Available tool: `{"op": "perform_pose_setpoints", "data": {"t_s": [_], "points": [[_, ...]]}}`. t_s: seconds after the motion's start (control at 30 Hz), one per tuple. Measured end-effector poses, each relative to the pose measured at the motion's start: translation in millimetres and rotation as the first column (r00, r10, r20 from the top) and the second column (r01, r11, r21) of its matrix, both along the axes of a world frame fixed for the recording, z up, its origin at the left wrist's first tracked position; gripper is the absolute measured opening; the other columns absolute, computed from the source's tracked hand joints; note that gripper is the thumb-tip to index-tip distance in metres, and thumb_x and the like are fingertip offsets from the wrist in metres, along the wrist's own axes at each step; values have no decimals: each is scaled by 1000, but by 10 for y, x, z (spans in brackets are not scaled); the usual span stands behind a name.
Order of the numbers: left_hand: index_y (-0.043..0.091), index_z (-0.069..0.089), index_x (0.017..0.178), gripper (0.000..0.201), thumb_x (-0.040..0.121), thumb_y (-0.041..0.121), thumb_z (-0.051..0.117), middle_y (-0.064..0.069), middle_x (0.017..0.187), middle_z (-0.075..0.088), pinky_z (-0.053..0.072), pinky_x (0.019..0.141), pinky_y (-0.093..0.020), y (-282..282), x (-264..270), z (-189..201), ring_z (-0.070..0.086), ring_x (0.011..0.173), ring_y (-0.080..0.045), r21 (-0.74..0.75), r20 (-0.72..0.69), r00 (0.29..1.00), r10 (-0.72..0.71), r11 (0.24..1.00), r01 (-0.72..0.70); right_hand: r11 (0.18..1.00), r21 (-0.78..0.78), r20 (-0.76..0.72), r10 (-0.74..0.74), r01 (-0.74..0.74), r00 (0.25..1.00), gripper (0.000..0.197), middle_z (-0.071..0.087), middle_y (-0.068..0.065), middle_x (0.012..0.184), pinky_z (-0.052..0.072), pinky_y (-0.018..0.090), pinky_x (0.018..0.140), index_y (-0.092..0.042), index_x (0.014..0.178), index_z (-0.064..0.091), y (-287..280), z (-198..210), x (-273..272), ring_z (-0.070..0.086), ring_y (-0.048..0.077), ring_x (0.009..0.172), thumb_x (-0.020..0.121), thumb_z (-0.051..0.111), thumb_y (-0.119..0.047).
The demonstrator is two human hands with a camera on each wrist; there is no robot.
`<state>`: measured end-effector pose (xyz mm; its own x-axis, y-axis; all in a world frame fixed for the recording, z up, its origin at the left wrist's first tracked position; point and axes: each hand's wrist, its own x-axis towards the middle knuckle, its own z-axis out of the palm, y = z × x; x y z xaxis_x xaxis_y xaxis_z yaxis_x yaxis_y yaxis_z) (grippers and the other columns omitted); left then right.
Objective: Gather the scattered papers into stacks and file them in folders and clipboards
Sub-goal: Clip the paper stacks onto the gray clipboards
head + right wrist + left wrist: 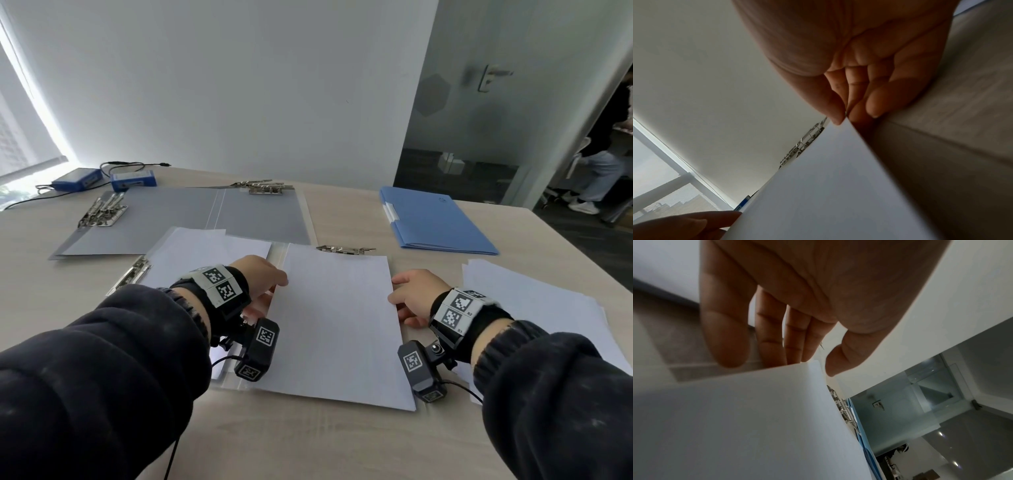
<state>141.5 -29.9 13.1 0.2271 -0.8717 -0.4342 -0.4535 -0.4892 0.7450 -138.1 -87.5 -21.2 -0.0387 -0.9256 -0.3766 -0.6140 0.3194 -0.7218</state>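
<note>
A white paper stack (339,322) lies on the right half of an open clear folder (277,253) in front of me. Its metal clip (344,249) sits just past the stack's far edge. My left hand (274,291) holds the stack's left edge, thumb on top and fingers under it; the left wrist view shows the left hand (807,366) with fingertips hidden behind the paper (748,418). My right hand (397,294) pinches the right edge. In the right wrist view the right hand (845,116) has thumb and forefinger closed on the sheet edge (838,178). More paper (205,250) lies on the folder's left half.
A grey open folder (171,219) with two metal clips lies behind. A shut blue folder (435,222) sits at the back right. Loose white sheets (534,308) spread by my right arm. Two blue boxes (133,180) with cables stand at the back left.
</note>
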Motion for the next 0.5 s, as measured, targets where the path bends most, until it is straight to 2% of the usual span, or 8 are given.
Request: {"op": "perform_pose_setpoints", "data": {"t_s": [0.1,0.2,0.3,0.33,0.4,0.5], "points": [[10,66,103,24,86,26,67,-9,103,68,61,68,-52,-19,-5,-3,70,88,-34,16,31,999,14,1000,-15,1000,-3,4,2,-2,1000,42,74,20,102,47,25,50,-20,127,57,16,20,20,63,23,64,89,60,-3],[10,67,104,30,82,31,70,-11,107,68,60,74,-53,-47,3,-11,69,95,-37,21,75,997,-2,1000,0,1000,6,4,-3,3,1000,30,73,17,96,49,25,50,-19,117,61,36,51,30,64,23,65,89,61,-7],[8,64,107,32,85,31,69,-14,111,68,60,82,-48,-98,-12,25,69,101,-37,11,190,980,-64,998,64,999,-32,41,-41,42,998,11,63,15,83,49,28,52,-7,96,66,40,141,20,60,23,60,89,57,-10],[14,63,111,32,86,32,69,-12,117,67,58,87,-44,-128,-1,25,67,106,-35,2,267,957,-112,993,116,996,-60,69,-69,73,995,13,60,14,81,49,30,54,-4,95,66,18,172,7,58,24,60,89,56,-10],[24,55,132,53,84,39,71,-3,132,59,51,97,-36,-204,25,-3,59,117,-25,0,429,878,-213,972,235,987,-99,148,-108,123,983,17,59,14,84,51,32,59,-2,100,66,-20,240,-3,59,25,65,91,57,-13],[34,43,143,72,80,47,74,4,145,47,41,103,-32,-267,9,-34,51,127,-21,14,556,761,-335,919,395,990,-53,354,-107,134,929,18,61,14,96,57,34,62,-4,109,63,-54,299,78,65,25,74,96,58,-15]]}}
